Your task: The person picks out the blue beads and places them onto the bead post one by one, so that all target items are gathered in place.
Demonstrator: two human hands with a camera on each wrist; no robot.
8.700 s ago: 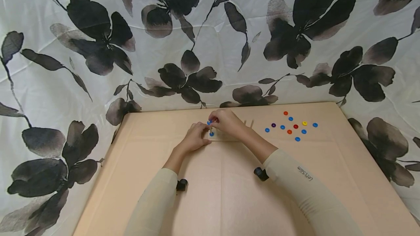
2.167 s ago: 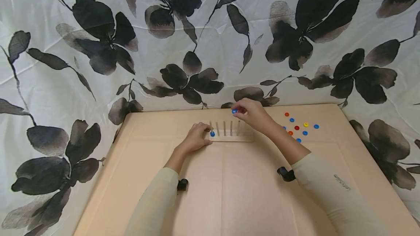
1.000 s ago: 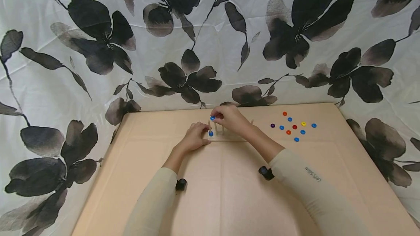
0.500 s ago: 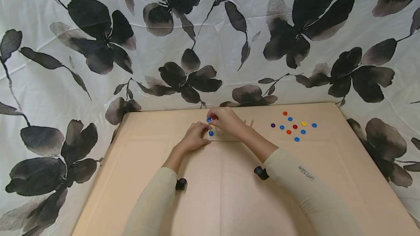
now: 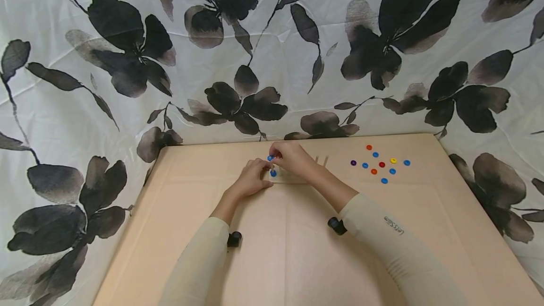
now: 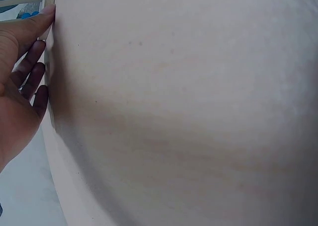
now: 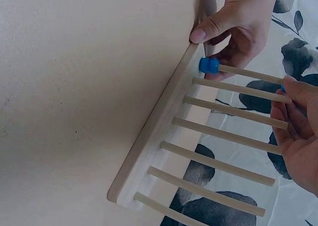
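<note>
A wooden peg board (image 7: pixel 149 136) with a row of upright pegs stands near the table's back edge. My left hand (image 5: pixel 250 178) holds its left end, the thumb on the board's edge in the right wrist view. Two blue beads (image 7: pixel 208 65) sit at the base of the end peg (image 7: pixel 248 74) beside that hand. My right hand (image 5: pixel 293 158) pinches another blue bead (image 5: pixel 270 158) at the tip of the same peg; in the right wrist view the fingers mostly hide this bead. The other pegs in that view are bare. In the head view my right hand covers much of the board.
Loose beads lie on the table to the right of the board: several blue beads (image 5: pixel 393 171), orange-red ones (image 5: pixel 374 171), a red bead (image 5: pixel 381 164), a yellow bead (image 5: pixel 393 160) and a purple bead (image 5: pixel 353 163). A floral cloth (image 5: pixel 297 60) hangs behind the table (image 5: pixel 340 268).
A loose blue bead has left the group at right. My right hand has carried a blue bead leftward to the end peg and lowered slightly there. The left hand has stayed at the board.
</note>
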